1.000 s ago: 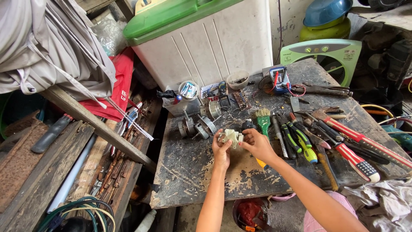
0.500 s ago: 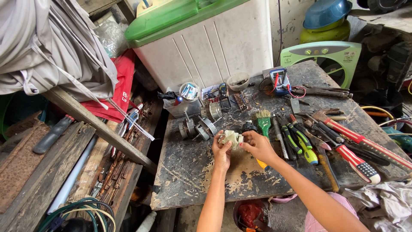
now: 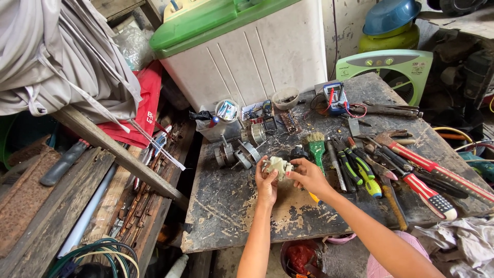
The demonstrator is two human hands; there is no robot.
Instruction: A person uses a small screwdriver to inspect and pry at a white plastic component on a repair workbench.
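A white appliance cabinet with a green lid (image 3: 242, 56) stands at the far edge of the worn, paint-flecked workbench (image 3: 231, 206), and a pale green fan housing (image 3: 391, 67) leans behind the bench's right corner under a blue bowl (image 3: 388, 15). A red bag with white lettering (image 3: 144, 105) hangs to the left, beside grey cloth. On the bench's right side lie long red-handled cutters (image 3: 427, 170), green-and-black screwdrivers (image 3: 360, 170) and a green-handled brush (image 3: 316, 146); a multimeter with a blue body (image 3: 337, 98) sits near the back edge, a small round can with a printed blue-and-white label (image 3: 226, 110) to its left, close to the cabinet. Metal motor parts (image 3: 239, 149) are grouped just beyond the hands. Over the middle of the bench, the left hand (image 3: 266, 183) is curled round the near left side of a small off-white plastic part (image 3: 278, 166), gripping it, while the right hand (image 3: 309, 177) pinches its right side between thumb and fingertips, the other fingers loosely bent. The part is held just above the bench surface, between both hands.
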